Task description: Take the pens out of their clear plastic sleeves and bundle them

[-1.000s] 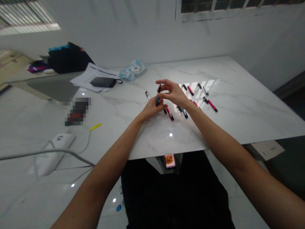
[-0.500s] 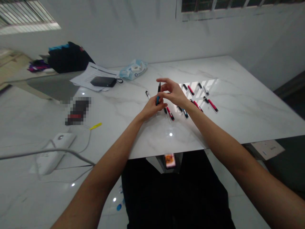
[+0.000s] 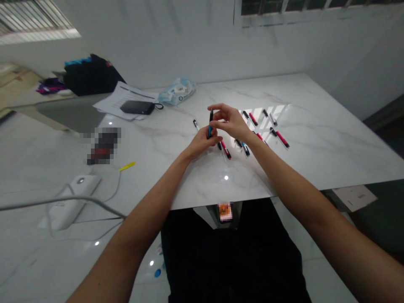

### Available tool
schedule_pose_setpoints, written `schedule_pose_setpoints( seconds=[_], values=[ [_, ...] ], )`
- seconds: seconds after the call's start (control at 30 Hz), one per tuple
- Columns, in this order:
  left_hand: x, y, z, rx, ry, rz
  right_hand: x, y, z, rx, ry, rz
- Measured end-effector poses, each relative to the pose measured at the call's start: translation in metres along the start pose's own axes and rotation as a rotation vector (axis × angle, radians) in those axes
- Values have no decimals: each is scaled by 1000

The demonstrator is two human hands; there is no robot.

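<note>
Reaching out over the near edge of the white marble counter (image 3: 315, 139), both forearms enter from the bottom corners, their elbows cut off by the frame. A small patch just under the counter's near edge is blurred out, and so is a dark object to the left beside a white power strip (image 3: 71, 198) and its cable.

Beyond that, the left hand (image 3: 202, 144) is curled closed around the lower, blue end of a pen (image 3: 210, 124); its fingertips are tucked under and hard to make out. The pen stands nearly upright, long axis running bottom to top, blue part down and dark part up, tilted slightly to the right. Just above and to the right, the right hand (image 3: 229, 121) pinches the dark upper part between thumb and forefinger, the other fingers loosely bent; where the two parts of the pen meet is hidden by the fingers. So the pen sits between the two hands, raised above the counter.

Behind and to the right of the hands, loose pens (image 3: 277, 136) with red, blue and dark parts lie scattered flat, some partly hidden by the right wrist. Farther left lie a dark pouch (image 3: 137, 107) on papers (image 3: 118, 99) and a plastic packet (image 3: 176, 91), its contents unclear.
</note>
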State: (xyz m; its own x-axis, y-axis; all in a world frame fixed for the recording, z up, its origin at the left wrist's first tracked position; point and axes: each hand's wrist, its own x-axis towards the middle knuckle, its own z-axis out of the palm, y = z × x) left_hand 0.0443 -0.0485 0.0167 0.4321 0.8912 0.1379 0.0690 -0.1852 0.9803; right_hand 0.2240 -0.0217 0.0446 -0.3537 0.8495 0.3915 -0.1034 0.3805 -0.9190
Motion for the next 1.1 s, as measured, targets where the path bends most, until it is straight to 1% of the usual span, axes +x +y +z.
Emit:
schedule_pose_setpoints(
  seconds=[0.17, 0.27, 0.4, 0.5, 0.6, 0.67, 0.73, 0.8, 0.87, 0.93, 1.0, 1.1],
  values=[
    [2, -2, -1, 14, 2, 6, 0, 1, 0, -15, -35, 1],
    [2, -3, -1, 9, -4, 16, 0, 1, 0, -40, -15, -2],
    [0, 0, 0, -16, -37, 21, 0, -12, -3, -38, 97, -17],
    [-2, 3, 1, 23, -64, 31, -1, -25, -6, -45, 184, -30],
    [-4, 5, 1, 81, -60, 36, 1, -31, -11, -30, 246, -87],
    [-4, 5, 1, 115, -48, 52, 4, -28, -17, -18, 270, -109],
    [-3, 5, 0, 132, -39, 67, 8, -21, -24, 7, 307, -99],
    [-3, 4, -1, 132, -31, 73, 11, -10, -29, 79, 368, -60],
    [-2, 3, -1, 119, -16, 72, 13, 1, -27, 186, 408, 7],
    [-2, 2, -2, 102, 7, 70, 13, 8, -19, 276, 372, 92],
    [-2, 2, -2, 93, 34, 73, 11, 11, -6, 320, 294, 155],
    [-2, 2, -3, 98, 89, 65, 7, 9, 10, 316, 202, 179]
  ],
)
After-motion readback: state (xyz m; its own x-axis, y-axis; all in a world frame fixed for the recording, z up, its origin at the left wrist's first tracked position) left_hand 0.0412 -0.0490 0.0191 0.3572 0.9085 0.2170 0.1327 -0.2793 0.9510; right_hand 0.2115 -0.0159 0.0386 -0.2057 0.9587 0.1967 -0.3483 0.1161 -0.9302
